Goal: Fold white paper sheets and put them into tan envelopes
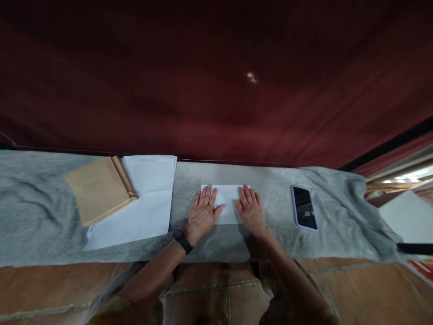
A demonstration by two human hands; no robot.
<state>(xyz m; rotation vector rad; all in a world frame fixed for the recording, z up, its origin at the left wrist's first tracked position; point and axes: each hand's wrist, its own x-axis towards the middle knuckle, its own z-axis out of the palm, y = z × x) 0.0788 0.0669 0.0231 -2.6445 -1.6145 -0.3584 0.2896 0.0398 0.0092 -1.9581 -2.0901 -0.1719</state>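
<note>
On the grey cloth [277, 178], the white sheet [227, 205] is lying flat, with its long side running across in front of me. I am resting the left hand [203, 214] on the sheet's left end and the right hand [251, 212] on its right end, palms down. Neither hand is gripping anything: the fingers are lying extended and loose, with several fingertips reaching the sheet's far edge, and the thumbs are pointing inward over its middle, well apart from each other. A dark band [183, 241] is circling the left wrist, nearer to me than the sheet. To the right of the sheet, beyond the right hand, a phone [305, 207] is lying face up in a pale purple case, slightly turned, its screen looking dark. To the left of the sheet, well apart from it, larger white papers [154, 212] are spreading over the cloth, and farther left some brown paper [101, 187] is lying partly over them, its layers showing at the edges. Behind the sheet a dark red surface [209, 113] is rising, and on the near side of the sheet, past the cloth's edge, floor tiles [365, 289] are showing.
</note>
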